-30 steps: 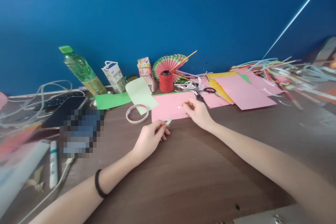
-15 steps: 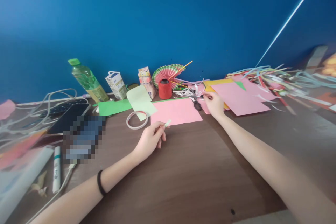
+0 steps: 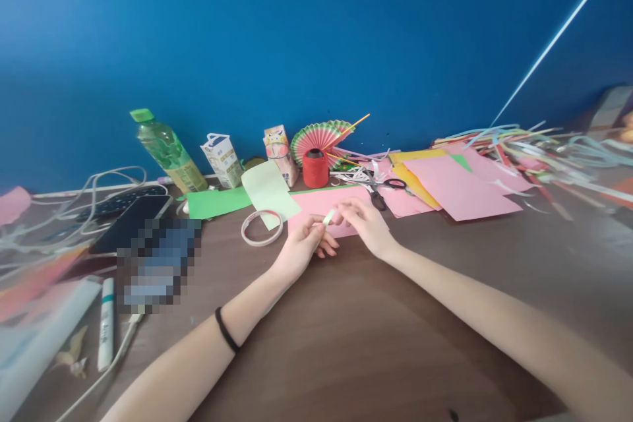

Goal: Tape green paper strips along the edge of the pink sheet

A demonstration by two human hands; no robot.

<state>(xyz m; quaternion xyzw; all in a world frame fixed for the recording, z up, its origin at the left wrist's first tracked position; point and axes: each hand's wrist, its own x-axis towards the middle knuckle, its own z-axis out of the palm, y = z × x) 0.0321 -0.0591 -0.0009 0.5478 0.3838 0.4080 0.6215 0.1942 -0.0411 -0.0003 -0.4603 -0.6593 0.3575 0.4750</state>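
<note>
Between thumb and fingers, my left hand (image 3: 305,241) pinches a small pale green paper piece (image 3: 328,216). My right hand (image 3: 366,224) has its fingers drawn together at the upper end of that piece, so both hands meet on it. Beneath and behind them lies a pink sheet (image 3: 321,201), partly covered by the hands. Black-handled scissors (image 3: 378,200) rest on the table beyond my right hand, untouched. Left of my left hand is a roll of tape (image 3: 262,243), overlapping the corner of a pale green sheet (image 3: 267,188).
Along the blue wall stand a green bottle (image 3: 168,151), two small cartons, a red container (image 3: 315,170) and a paper fan (image 3: 321,138). Pink and yellow sheets (image 3: 459,188) and strips lie at right. Phones, cables and a marker (image 3: 106,326) are at left.
My right hand has let go of the scissors, leaving them on the table, and moved left to the paper piece. My left hand has shifted slightly right and up.
</note>
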